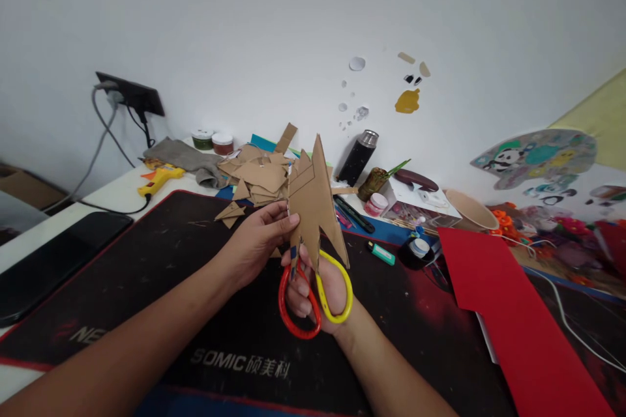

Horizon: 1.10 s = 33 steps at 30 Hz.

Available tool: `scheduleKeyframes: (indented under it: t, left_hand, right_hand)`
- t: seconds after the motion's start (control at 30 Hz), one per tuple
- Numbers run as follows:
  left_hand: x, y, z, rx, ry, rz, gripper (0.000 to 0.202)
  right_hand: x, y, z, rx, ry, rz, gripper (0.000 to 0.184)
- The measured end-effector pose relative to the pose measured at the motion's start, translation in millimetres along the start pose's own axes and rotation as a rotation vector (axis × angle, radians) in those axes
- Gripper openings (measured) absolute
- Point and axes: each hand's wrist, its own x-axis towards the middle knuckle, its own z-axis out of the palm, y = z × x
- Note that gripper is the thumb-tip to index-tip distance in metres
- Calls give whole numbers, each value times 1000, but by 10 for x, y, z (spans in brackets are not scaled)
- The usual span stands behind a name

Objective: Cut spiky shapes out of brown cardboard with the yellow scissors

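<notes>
My left hand (pixel 257 241) pinches the left edge of a jagged brown cardboard piece (pixel 315 199) held upright above the black desk mat (pixel 147 273). My right hand (pixel 320 293) grips scissors (pixel 313 296) with one red and one yellow handle loop, fingers through the loops. The blades point up and are hidden behind the cardboard's lower edge. Both hands are close together, just in front of me at the centre of the view.
A heap of cardboard offcuts (pixel 257 179) lies behind the hands. A yellow glue gun (pixel 159 179) sits at the left, a black flask (pixel 357 156) and small jars at the back, a red sheet (pixel 508 313) at the right. A wall socket with cables (pixel 130 98) is at the left.
</notes>
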Motion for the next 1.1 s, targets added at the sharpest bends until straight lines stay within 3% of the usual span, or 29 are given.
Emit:
scheduleKeyframes:
  t: [0.23, 0.63, 1.1]
  left_hand:
    - [-7, -32, 2, -4, 32, 37, 43]
    - [8, -38, -14, 37, -28, 63, 36]
    - [1, -18, 3, 120, 58, -18, 47]
  right_hand:
    - [6, -15, -4, -13, 18, 15, 49]
    - [4, -10, -25, 32, 13, 36, 50]
    - [15, 5, -26, -65, 63, 22, 53]
